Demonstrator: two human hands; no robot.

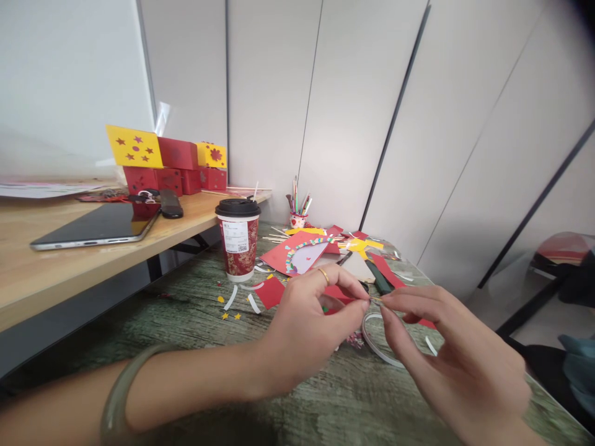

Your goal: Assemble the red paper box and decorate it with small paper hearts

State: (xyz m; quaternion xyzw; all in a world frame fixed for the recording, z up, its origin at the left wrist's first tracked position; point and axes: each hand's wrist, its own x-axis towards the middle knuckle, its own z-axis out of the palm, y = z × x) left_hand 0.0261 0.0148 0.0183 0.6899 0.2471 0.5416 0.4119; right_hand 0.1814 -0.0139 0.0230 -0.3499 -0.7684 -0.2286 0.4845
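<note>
My left hand [320, 322], with a ring and a bangle on its arm, is closed in a pinch of thumb and index finger above the table. My right hand [458, 353] meets it fingertip to fingertip, its thumb and index finger also pinched. Between the tips a tiny yellowish sliver [375, 300] shows, too small to name. Below the hands a thin white tape ring [383, 356] lies on the table. Behind them are red paper pieces [271, 292], a dark green tool [379, 277] and a red card [276, 251] with a colourful curved trim.
A lidded paper cup [239, 244] stands left of the hands. Yellow paper stars [225, 316] and white strips [254, 303] lie scattered. A pen pot [298, 220] stands at the back. On the wooden shelf are a tablet [97, 226] and red and yellow boxes [178, 153].
</note>
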